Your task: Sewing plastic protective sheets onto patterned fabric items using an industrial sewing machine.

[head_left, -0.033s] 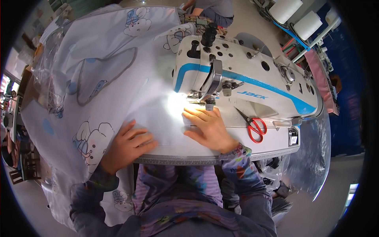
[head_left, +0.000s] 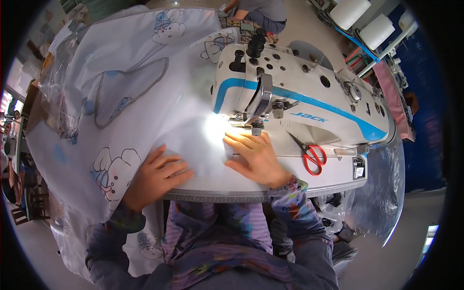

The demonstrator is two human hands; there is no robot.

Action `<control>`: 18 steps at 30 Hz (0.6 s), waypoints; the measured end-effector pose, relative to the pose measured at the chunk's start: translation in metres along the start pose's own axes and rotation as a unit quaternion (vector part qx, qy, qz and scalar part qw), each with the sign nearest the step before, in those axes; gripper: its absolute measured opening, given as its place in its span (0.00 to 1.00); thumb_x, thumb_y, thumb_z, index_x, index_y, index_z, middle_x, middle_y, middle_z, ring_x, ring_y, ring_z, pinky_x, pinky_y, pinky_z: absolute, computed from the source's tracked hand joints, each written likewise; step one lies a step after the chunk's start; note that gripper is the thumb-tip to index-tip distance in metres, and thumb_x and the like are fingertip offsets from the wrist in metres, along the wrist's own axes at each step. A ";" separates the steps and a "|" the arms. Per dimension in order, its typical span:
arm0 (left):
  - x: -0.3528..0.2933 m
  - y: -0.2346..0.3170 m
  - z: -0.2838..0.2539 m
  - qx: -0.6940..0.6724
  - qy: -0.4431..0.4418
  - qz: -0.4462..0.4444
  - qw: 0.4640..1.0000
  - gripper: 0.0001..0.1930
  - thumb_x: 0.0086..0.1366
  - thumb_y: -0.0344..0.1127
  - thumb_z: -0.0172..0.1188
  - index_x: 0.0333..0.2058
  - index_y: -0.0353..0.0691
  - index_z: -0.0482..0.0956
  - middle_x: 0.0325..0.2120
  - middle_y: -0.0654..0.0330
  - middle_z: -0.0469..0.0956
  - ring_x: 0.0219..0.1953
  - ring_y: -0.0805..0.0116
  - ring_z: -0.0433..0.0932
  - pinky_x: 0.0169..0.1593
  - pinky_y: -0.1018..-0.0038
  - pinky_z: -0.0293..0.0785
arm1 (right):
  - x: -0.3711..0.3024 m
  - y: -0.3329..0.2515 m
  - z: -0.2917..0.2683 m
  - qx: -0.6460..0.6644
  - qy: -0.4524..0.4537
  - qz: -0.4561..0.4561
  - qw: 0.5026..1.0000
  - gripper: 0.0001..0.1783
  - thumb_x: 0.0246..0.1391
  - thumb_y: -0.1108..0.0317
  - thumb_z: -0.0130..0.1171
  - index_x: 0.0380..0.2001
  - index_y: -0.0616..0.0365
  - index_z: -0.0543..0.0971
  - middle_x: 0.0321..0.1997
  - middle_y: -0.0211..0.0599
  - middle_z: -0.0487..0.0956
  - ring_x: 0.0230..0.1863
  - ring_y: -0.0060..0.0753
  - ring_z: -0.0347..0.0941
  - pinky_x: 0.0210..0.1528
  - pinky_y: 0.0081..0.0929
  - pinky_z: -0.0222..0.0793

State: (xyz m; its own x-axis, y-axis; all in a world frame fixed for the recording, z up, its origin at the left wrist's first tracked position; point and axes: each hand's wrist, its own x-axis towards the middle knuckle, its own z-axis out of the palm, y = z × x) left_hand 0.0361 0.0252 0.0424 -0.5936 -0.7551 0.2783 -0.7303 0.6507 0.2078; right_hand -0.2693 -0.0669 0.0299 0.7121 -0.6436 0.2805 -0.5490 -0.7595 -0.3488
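Note:
A large white cloth (head_left: 159, 111) with printed cartoon animals spreads over the sewing table and hangs down at the left. My left hand (head_left: 159, 176) lies flat on this cloth near the table's front edge, fingers apart. Beside the needle area of a white and blue sewing machine (head_left: 299, 92), my right hand (head_left: 253, 157) presses down with stretched fingers at the cloth's right edge. The machine's lamp lights the fingertips brightly. The needle itself is hidden by glare and the presser parts. A grey-edged curved piece (head_left: 128, 92) shows on the cloth.
Red-handled scissors (head_left: 314, 158) lie on the table right of my right hand. White thread cones (head_left: 377, 31) stand at the back right. A ruler strip (head_left: 217, 195) runs along the table's front edge. Clear plastic (head_left: 377, 193) hangs at the right; another person (head_left: 261, 12) sits behind.

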 end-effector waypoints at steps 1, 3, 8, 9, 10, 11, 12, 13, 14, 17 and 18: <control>0.003 -0.003 0.000 -0.002 0.009 -0.005 1.000 0.17 0.56 0.32 0.61 0.45 0.53 0.85 0.45 0.66 0.79 0.53 0.64 0.76 0.69 0.52 0.61 | 0.001 -0.001 0.000 0.005 0.000 0.002 1.000 0.32 0.54 0.52 0.66 0.60 0.50 0.75 0.63 0.34 0.76 0.57 0.36 0.72 0.53 0.36 0.57; 0.009 -0.009 0.001 -0.003 0.020 -0.012 1.000 0.16 0.56 0.32 0.61 0.44 0.52 0.85 0.44 0.65 0.79 0.53 0.64 0.76 0.69 0.52 0.61 | 0.002 -0.001 0.001 0.002 0.000 -0.001 1.000 0.33 0.54 0.52 0.66 0.61 0.51 0.74 0.63 0.35 0.75 0.56 0.36 0.72 0.52 0.36 0.57; 0.020 -0.027 0.011 -0.053 0.059 -0.039 0.996 0.15 0.55 0.30 0.61 0.42 0.48 0.86 0.42 0.64 0.80 0.52 0.61 0.76 0.69 0.53 0.61 | 0.005 -0.004 0.001 -0.013 0.001 -0.006 1.000 0.35 0.54 0.51 0.65 0.62 0.52 0.73 0.64 0.36 0.74 0.56 0.36 0.72 0.52 0.35 0.58; 0.023 -0.030 0.012 -0.053 0.061 -0.041 0.996 0.15 0.55 0.30 0.61 0.42 0.48 0.86 0.42 0.64 0.80 0.52 0.61 0.76 0.69 0.53 0.61 | 0.005 -0.005 0.001 -0.017 -0.001 -0.002 1.000 0.35 0.54 0.50 0.65 0.63 0.53 0.73 0.65 0.37 0.74 0.56 0.37 0.72 0.52 0.35 0.58; 0.026 -0.032 0.012 -0.047 0.062 -0.038 0.996 0.16 0.54 0.30 0.61 0.42 0.48 0.86 0.42 0.64 0.80 0.51 0.61 0.76 0.67 0.56 0.64 | 0.005 -0.005 0.001 -0.022 -0.004 0.003 1.000 0.35 0.54 0.50 0.64 0.63 0.53 0.73 0.65 0.37 0.74 0.56 0.37 0.72 0.52 0.36 0.58; 0.028 -0.032 0.012 -0.040 0.062 -0.035 0.997 0.16 0.54 0.29 0.62 0.43 0.47 0.86 0.42 0.64 0.80 0.50 0.61 0.76 0.65 0.59 0.66 | 0.005 -0.006 0.000 -0.023 -0.005 -0.001 1.000 0.35 0.54 0.50 0.64 0.63 0.53 0.73 0.65 0.37 0.74 0.56 0.37 0.72 0.52 0.36 0.58; 0.029 -0.031 0.012 -0.041 0.063 -0.037 0.996 0.16 0.54 0.29 0.62 0.43 0.47 0.86 0.42 0.64 0.80 0.50 0.61 0.76 0.65 0.59 0.66 | 0.005 -0.006 0.000 -0.023 -0.006 0.002 1.000 0.35 0.54 0.50 0.64 0.63 0.53 0.73 0.65 0.37 0.74 0.56 0.37 0.72 0.52 0.36 0.58; 0.031 -0.028 0.011 -0.036 0.061 -0.055 0.996 0.17 0.53 0.30 0.61 0.44 0.48 0.86 0.42 0.64 0.79 0.49 0.62 0.77 0.61 0.63 0.70 | 0.005 -0.007 -0.001 -0.023 -0.007 0.004 1.000 0.35 0.55 0.50 0.64 0.63 0.53 0.72 0.65 0.38 0.74 0.56 0.38 0.72 0.52 0.36 0.58; 0.033 -0.025 0.010 -0.032 0.058 -0.073 0.995 0.19 0.53 0.30 0.61 0.45 0.48 0.86 0.43 0.64 0.79 0.48 0.62 0.77 0.57 0.66 0.73 | 0.005 -0.007 -0.001 -0.023 -0.008 0.003 1.000 0.35 0.55 0.50 0.64 0.63 0.53 0.72 0.65 0.38 0.74 0.56 0.38 0.72 0.52 0.36 0.58; 0.046 -0.007 0.001 0.046 0.057 -0.059 0.996 0.21 0.52 0.32 0.60 0.47 0.50 0.85 0.40 0.66 0.78 0.44 0.65 0.77 0.46 0.72 0.76 | 0.003 -0.006 0.000 -0.023 -0.004 0.002 1.000 0.35 0.55 0.50 0.63 0.63 0.53 0.72 0.65 0.38 0.74 0.55 0.38 0.72 0.52 0.36 0.58; 0.048 -0.002 0.003 0.047 0.057 -0.060 0.996 0.21 0.52 0.32 0.60 0.47 0.50 0.85 0.40 0.66 0.78 0.44 0.65 0.77 0.46 0.72 0.76 | 0.004 -0.006 -0.001 -0.022 -0.004 0.005 1.000 0.34 0.55 0.50 0.63 0.63 0.54 0.72 0.65 0.38 0.74 0.55 0.38 0.72 0.52 0.36 0.58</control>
State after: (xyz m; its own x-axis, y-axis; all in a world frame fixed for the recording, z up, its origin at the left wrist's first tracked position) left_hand 0.0077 -0.0123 0.0525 -0.4629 -0.8091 0.3621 -0.8247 0.5429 0.1587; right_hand -0.2637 -0.0648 0.0336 0.7105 -0.6500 0.2695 -0.5740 -0.7569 -0.3125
